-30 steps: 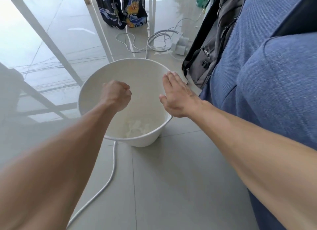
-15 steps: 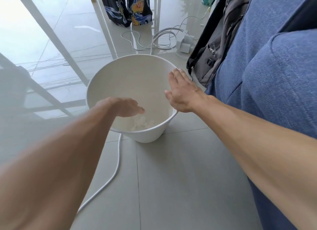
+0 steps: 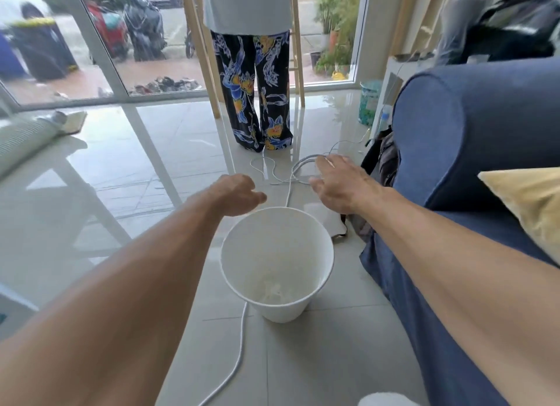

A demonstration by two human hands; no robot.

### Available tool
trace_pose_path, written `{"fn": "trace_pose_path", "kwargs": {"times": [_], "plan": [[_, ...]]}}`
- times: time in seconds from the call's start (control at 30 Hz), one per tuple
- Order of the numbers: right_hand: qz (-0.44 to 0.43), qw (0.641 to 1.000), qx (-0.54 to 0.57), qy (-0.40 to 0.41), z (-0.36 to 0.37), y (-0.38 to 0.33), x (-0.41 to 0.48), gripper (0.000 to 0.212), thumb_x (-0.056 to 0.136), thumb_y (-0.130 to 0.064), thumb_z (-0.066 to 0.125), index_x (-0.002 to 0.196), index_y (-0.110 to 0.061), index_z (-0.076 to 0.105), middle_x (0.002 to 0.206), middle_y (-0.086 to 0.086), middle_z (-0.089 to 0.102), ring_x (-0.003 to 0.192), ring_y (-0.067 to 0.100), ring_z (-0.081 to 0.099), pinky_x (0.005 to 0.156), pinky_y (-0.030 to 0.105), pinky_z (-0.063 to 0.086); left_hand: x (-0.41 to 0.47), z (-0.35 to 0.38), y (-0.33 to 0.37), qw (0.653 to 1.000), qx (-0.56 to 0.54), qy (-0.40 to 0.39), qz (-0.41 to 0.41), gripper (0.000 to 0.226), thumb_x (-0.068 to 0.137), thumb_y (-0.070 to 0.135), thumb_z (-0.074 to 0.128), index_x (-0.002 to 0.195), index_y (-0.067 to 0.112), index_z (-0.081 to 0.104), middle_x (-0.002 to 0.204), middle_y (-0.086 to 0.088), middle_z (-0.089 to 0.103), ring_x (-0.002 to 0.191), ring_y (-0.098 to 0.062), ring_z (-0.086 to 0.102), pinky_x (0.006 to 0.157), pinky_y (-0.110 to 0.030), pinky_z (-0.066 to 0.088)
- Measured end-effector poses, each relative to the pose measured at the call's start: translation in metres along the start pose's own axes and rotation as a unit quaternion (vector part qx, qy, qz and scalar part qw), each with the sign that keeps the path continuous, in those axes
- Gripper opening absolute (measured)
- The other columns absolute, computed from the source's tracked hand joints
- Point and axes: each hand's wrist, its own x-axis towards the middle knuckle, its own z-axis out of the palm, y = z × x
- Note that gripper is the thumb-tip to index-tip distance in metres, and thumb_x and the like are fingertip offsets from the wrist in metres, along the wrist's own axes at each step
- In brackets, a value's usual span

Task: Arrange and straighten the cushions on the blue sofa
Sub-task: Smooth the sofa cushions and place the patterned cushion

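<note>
A: Where are the hands rn?

B: Both out in front, mid-frame, over the far rim of the white bucket. The left hand has its fingers loosely curled w/ nothing in them. The right hand is wide, fingers spread, also empty.

A: And the cushion?

B: The yellow cushion is at the right edge of the frame, on the blue sofa just inside the armrest, partly cut off. It's well apart from both hands. Looks like no straightening has begun, imo.

A: So what could go wrong?

B: Mostly the floor. The white cable runs from the bottom of the frame up to the bucket base; can't tell if it goes under or behind. There are more cable loops beyond, upper centre. If the person turns right toward the sofa w/o looking down, a foot could snag it & tip the bucket. The crumpled white stuff in the bottom would spill.

A: Anything else?

B: The dark backpack sits by the sofa end, right of centre, & its straps could catch a foot too. Someone in flowered trousers stands top centre, near those loops, so a tug on the cable could reach them. Also the bucket is just beside the sofa front, so a swinging right arm may clip its rim.
</note>
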Motion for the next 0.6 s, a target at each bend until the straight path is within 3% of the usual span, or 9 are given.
{"fn": "trace_pose_path", "kwargs": {"times": [0.2, 0.43, 0.6], "plan": [[-0.003, 1.0, -0.016, -0.001, -0.175, -0.029, -0.027, 0.061, 0.102, -0.042, 0.025, 0.153, -0.012, 0.014, 0.16, 0.011, 0.013, 0.148, 0.028, 0.008, 0.12, 0.044, 0.013, -0.057, -0.159, 0.05, 1.0, -0.003, 0.01, 0.013, 0.052, 0.1, 0.042, 0.044, 0.142, 0.01, 0.046, 0.143, -0.011, 0.049, 0.132, -0.028, 0.042, 0.104, -0.035, 0.036], [-0.005, 0.999, -0.011, 0.03, -0.394, -0.046, -0.067, 0.058, 0.102, -0.042, 0.026, 0.153, -0.015, 0.017, 0.16, 0.008, 0.013, 0.148, 0.027, 0.009, 0.117, 0.043, 0.014, -0.118, -0.352, 0.124, 0.999, -0.003, 0.03, 0.02, 0.048, 0.099, 0.043, 0.045, 0.128, 0.006, 0.057, 0.133, -0.014, 0.056, 0.119, -0.03, 0.051, 0.097, -0.037, 0.042], [0.018, 0.998, -0.029, 0.046, -0.501, -0.03, -0.104, 0.059, 0.102, -0.042, 0.026, 0.153, -0.013, 0.016, 0.16, 0.008, 0.014, 0.148, 0.026, 0.01, 0.12, 0.042, 0.014, -0.153, -0.443, 0.18, 0.997, -0.008, 0.051, 0.064, 0.044, 0.098, 0.04, 0.046, 0.124, 0.007, 0.059, 0.125, -0.014, 0.06, 0.113, -0.029, 0.055, 0.089, -0.035, 0.046]]}}
